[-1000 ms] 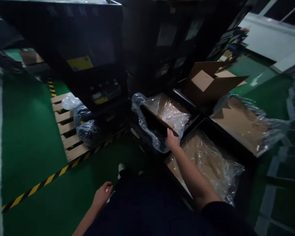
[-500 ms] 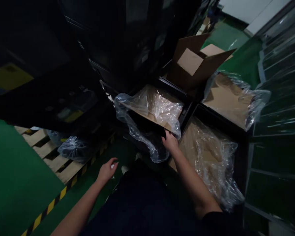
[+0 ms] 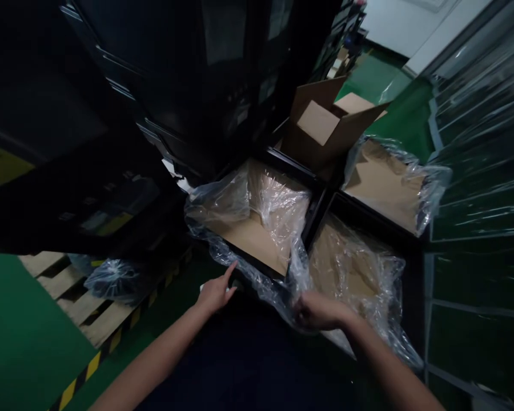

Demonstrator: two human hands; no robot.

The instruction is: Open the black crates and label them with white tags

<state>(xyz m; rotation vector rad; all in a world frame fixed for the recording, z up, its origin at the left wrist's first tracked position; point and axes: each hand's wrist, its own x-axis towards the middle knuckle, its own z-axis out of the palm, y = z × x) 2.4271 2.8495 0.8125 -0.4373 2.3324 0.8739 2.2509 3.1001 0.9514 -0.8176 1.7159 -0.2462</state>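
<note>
My left hand is at the near side of a black bin, its index finger stretched towards the rim and its thumb apart. A small white object shows at the hand's outer edge, as if held by the curled fingers; its kind is unclear. Slightly blurred, my right hand is closed at the bin's near right corner on the clear plastic liner. That liner drapes over the near edge. Brown cardboard lines the inside of the bin.
To the right, another cardboard-lined bin has loose plastic. Behind stand an open cardboard box and a plastic-wrapped cardboard piece. Dark stacked units rise at left above a wooden pallet. Yellow-black tape marks the green floor.
My right hand has moved down and nearer me, with plastic now drawn over the bin's near corner. The near wall has come towards me, showing more inside. My left hand has moved right to the rim.
</note>
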